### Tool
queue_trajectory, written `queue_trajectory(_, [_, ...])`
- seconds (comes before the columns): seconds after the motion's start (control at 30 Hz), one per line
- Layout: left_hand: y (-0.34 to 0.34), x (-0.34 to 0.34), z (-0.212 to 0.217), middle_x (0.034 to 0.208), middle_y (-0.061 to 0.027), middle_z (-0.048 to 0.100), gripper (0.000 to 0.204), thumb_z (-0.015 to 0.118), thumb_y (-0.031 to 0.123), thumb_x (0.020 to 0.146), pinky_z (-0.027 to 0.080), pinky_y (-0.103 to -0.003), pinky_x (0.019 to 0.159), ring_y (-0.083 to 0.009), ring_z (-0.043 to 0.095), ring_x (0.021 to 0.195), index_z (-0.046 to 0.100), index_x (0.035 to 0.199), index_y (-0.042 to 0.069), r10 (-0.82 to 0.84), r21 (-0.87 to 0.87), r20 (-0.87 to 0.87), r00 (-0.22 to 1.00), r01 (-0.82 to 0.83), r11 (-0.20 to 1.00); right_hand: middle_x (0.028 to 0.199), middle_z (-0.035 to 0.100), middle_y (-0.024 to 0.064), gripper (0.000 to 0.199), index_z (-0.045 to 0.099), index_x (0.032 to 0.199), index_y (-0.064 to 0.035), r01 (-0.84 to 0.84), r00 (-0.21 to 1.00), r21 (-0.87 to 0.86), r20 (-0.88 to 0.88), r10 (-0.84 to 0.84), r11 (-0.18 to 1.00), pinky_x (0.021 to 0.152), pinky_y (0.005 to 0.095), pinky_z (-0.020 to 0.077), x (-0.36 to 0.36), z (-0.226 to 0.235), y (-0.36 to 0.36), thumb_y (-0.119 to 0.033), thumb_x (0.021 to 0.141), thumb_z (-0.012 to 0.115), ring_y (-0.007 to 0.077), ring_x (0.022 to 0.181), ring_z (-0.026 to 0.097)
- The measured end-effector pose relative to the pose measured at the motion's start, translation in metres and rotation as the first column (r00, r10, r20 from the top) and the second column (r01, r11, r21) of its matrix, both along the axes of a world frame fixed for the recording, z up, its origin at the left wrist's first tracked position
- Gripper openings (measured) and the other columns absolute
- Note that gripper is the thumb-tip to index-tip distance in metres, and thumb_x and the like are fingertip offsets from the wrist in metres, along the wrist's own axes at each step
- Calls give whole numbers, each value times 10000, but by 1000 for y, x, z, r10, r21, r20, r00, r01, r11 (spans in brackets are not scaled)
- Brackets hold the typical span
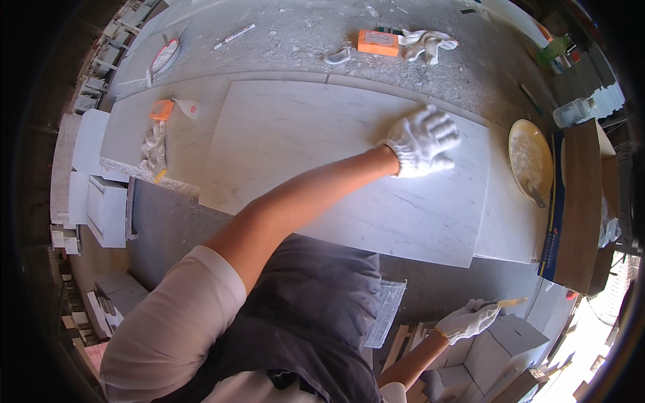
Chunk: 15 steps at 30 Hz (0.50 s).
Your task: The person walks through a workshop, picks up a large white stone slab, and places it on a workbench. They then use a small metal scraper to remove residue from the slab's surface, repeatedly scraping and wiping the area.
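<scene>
My left hand [423,141], in a white knit glove, lies flat with fingers spread on the far right part of a large white marble slab [302,154]. That slab rests on a bigger marble sheet [510,221] on the dusty workbench. My right hand [467,320], gloved too, hangs low at the lower right, below the bench edge. It grips a small tan-bladed putty knife [509,303] above several white stone blocks [500,349].
A yellow plate [521,144] with paste and a tool sits right of the slab, next to a cardboard box [581,201] and a plastic bottle [574,111]. An orange box [377,42] and spare gloves [426,43] lie at the back. Another orange item [161,109] and gloves [154,148] lie left.
</scene>
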State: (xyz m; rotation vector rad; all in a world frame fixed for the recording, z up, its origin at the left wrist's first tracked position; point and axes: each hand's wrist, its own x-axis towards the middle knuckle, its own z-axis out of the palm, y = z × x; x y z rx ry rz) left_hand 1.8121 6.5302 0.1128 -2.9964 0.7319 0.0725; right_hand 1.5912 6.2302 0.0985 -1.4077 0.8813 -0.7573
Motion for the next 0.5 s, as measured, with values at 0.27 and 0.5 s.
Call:
queue_trajectory(0.27, [103, -112, -5, 1438, -159, 532, 634, 494, 590, 1004, 330, -513, 1221, -344, 443, 1409, 538, 1402, 99, 150, -204, 213, 966, -106, 973, 949, 535, 65, 600, 552, 1323, 32, -276, 959, -95, 43, 280, 957, 729, 309, 458, 11, -16, 15, -516, 1082, 503, 162, 831, 494])
queue_trajectory(0.5, [93, -230, 10, 1594, -75, 456, 702, 570, 637, 938, 232, -502, 1277, -272, 370, 1497, 550, 1470, 180, 234, -167, 103, 967, -215, 962, 1093, 636, 116, 565, 558, 1273, 39, -438, 888, -472, -92, 451, 765, 836, 354, 567, 40, -1, 73, -490, 1084, 500, 207, 970, 638])
